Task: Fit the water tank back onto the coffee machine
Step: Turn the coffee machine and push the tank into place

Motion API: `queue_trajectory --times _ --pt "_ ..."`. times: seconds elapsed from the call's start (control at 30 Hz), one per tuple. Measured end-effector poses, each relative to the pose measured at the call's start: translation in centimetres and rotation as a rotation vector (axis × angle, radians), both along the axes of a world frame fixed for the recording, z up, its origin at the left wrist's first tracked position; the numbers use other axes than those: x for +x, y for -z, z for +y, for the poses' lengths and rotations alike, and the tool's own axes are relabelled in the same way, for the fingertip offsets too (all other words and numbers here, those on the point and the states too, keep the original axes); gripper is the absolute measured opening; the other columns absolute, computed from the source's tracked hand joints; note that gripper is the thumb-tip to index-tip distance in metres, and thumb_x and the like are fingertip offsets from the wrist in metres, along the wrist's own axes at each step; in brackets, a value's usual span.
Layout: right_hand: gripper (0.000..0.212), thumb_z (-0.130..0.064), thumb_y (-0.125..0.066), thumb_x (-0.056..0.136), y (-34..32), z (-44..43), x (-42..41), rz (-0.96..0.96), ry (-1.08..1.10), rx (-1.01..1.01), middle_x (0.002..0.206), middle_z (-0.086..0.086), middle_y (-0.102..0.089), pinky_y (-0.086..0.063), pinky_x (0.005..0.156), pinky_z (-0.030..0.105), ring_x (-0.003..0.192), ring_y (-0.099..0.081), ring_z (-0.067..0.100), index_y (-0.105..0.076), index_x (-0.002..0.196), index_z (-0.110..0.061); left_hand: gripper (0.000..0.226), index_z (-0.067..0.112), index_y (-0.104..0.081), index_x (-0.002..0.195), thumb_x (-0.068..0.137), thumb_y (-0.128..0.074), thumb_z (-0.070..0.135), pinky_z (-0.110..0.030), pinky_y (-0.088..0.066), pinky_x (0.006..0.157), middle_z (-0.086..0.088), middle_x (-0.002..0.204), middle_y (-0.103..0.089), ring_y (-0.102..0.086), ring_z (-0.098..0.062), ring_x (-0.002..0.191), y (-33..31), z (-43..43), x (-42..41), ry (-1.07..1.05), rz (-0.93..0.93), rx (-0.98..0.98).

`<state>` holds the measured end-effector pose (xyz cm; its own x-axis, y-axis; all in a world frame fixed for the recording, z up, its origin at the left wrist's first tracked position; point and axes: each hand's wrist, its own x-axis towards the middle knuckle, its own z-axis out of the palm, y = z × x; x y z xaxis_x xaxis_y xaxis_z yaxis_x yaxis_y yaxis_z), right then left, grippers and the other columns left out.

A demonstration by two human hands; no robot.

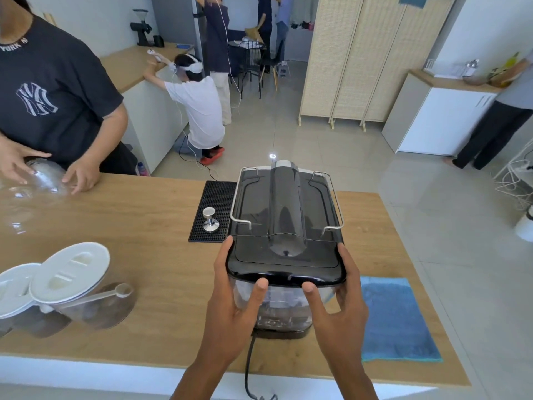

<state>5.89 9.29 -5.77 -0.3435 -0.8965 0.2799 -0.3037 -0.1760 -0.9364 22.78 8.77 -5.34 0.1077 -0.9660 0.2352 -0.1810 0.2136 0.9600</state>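
A black coffee machine (285,215) stands on the wooden counter (138,226), its back toward me. The clear water tank (284,304) with a glossy black lid (284,262) sits against the machine's rear. My left hand (230,307) grips the tank's left side, thumb on the front wall just under the lid. My right hand (340,307) holds the right side the same way. The tank stands upright, its lid level with the machine's top. A black power cable (248,368) runs down from under the tank.
A black rubber mat (215,194) with a steel tamper (210,219) lies left of the machine. A blue cloth (395,319) lies to the right. Two white-lidded jars (66,284) stand at the near left. A person across the counter holds a glass jar (37,180).
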Motion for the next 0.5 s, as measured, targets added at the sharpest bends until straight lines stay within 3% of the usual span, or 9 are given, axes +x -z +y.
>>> queue_trajectory --times 0.13,0.23,0.37,0.5 --pt "0.087 -0.06 -0.071 0.076 0.22 -0.07 -0.36 0.017 -0.019 -0.009 0.158 -0.011 -0.046 -0.041 0.116 0.052 0.147 -0.044 0.014 -0.036 0.153 -0.042 0.088 0.055 -0.012 0.152 0.079 -0.058 0.074 -0.04 -0.04 0.116 0.016 0.162 -0.035 -0.044 -0.004 0.143 0.52 -0.15 0.54 0.006 -0.029 0.024" --pt "0.087 -0.062 -0.07 0.076 0.13 0.07 -0.2 0.009 -0.017 -0.006 0.158 -0.012 -0.046 -0.04 0.117 0.051 0.148 -0.042 0.013 -0.035 0.153 -0.043 0.09 0.054 -0.011 0.152 0.079 -0.058 0.076 -0.038 -0.042 0.115 0.019 0.158 -0.04 -0.047 -0.003 0.14 0.43 -0.15 0.61 0.021 -0.023 0.034" --pt "0.083 -0.056 -0.071 0.078 -0.15 0.04 -0.33 0.015 -0.036 -0.013 0.158 -0.014 -0.045 -0.04 0.118 0.049 0.147 -0.042 0.011 -0.036 0.152 -0.043 0.088 0.048 -0.014 0.154 0.082 -0.06 0.069 -0.03 -0.04 0.114 0.035 0.148 -0.046 -0.047 0.002 0.139 0.29 -0.19 0.57 0.037 0.005 0.041" --pt "0.081 -0.053 -0.071 0.079 -0.28 0.09 -0.18 0.01 -0.033 -0.024 0.157 -0.013 -0.047 -0.042 0.117 0.047 0.146 -0.044 0.01 -0.037 0.152 -0.041 0.083 0.046 -0.016 0.154 0.086 -0.063 0.057 -0.035 -0.038 0.117 0.027 0.152 -0.046 -0.045 0.0 0.141 0.45 -0.21 0.66 0.034 0.035 0.044"
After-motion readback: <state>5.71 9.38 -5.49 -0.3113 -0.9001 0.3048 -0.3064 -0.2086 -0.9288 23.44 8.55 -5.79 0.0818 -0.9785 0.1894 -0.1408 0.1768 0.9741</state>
